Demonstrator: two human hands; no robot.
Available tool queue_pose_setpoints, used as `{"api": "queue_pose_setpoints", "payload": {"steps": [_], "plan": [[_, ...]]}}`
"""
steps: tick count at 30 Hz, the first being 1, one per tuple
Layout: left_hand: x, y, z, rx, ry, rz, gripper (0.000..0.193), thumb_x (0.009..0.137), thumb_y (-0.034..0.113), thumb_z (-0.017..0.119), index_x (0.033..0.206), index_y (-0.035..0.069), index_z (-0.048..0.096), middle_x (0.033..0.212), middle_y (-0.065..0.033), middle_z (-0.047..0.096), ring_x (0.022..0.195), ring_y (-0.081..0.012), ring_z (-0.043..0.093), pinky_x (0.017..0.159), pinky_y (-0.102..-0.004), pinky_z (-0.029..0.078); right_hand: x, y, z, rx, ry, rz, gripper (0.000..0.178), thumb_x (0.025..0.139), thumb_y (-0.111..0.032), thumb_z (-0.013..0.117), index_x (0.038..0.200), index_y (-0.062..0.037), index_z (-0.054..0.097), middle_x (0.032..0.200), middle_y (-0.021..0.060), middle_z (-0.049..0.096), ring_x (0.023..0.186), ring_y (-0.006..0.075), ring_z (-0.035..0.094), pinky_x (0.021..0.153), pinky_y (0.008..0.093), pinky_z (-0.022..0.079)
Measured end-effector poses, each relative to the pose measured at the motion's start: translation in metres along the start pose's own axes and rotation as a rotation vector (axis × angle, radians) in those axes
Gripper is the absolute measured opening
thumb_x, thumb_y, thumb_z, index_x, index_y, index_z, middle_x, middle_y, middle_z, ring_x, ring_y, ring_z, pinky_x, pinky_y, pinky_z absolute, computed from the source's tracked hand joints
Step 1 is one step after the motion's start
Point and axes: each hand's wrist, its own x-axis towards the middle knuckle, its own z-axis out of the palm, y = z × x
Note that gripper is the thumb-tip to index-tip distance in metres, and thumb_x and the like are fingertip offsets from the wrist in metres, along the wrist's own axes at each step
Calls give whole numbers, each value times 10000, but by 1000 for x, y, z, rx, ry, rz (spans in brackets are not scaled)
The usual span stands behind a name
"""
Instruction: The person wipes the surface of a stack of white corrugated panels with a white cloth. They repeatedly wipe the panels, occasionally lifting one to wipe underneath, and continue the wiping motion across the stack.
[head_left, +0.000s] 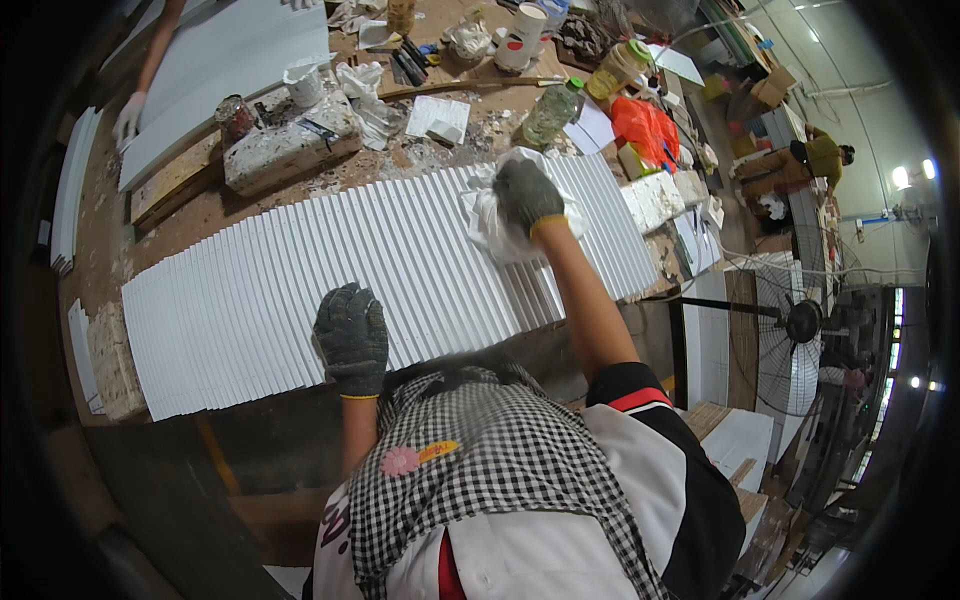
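A long row of narrow white strips [250,300], laid close side by side, stretches across the bench in front of me. My right hand [528,195], in a dark grey glove with a yellow cuff, is closed on a crumpled white cloth [490,225] and presses it onto the strips right of the middle. My left hand [351,335], in a matching glove, lies flat on the near ends of the strips, its fingers pointing away from me and nothing seen in it. Part of the cloth is hidden under my right hand.
Beyond the strips stand a stained white block [290,150], a green-capped bottle [553,110], a jar [615,70] and a red plastic bag [645,130]. A standing fan [800,320] is at the right. Another person's gloved hand [128,120] touches a white panel [225,75] at the far left.
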Motion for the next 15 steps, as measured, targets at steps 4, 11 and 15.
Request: {"api": "queue_pose_setpoints", "payload": {"steps": [4, 11, 15], "plan": [[3, 0, 0, 28, -2, 36, 265, 908, 177, 830, 1159, 110, 778, 1261, -111, 740, 1232, -353, 680, 1055, -527, 566, -118, 20, -20, -53, -18, 20, 220, 1017, -270, 691, 1058, -54, 674, 1039, 252, 697, 944, 478, 684, 844, 584, 543], [4, 1, -2, 8, -37, 2, 232, 893, 153, 849, 1115, 118, 791, 1248, -96, 749, 1225, -325, 688, 1069, -498, 561, -242, 15, -109, -422, -890, 244, 315, 993, -337, 689, 1181, -116, 811, 1259, 207, 765, 1170, 377, 752, 1032, 509, 591], [3, 1, -1, 18, -28, 22, 246, 902, 166, 833, 1134, 110, 777, 1267, -107, 734, 1234, -345, 678, 1068, -515, 557, -203, -7, -137, -83, -660, 364, 455, 1002, -388, 682, 1390, -158, 736, 1264, 217, 780, 1146, 344, 760, 1065, 470, 576]]}}
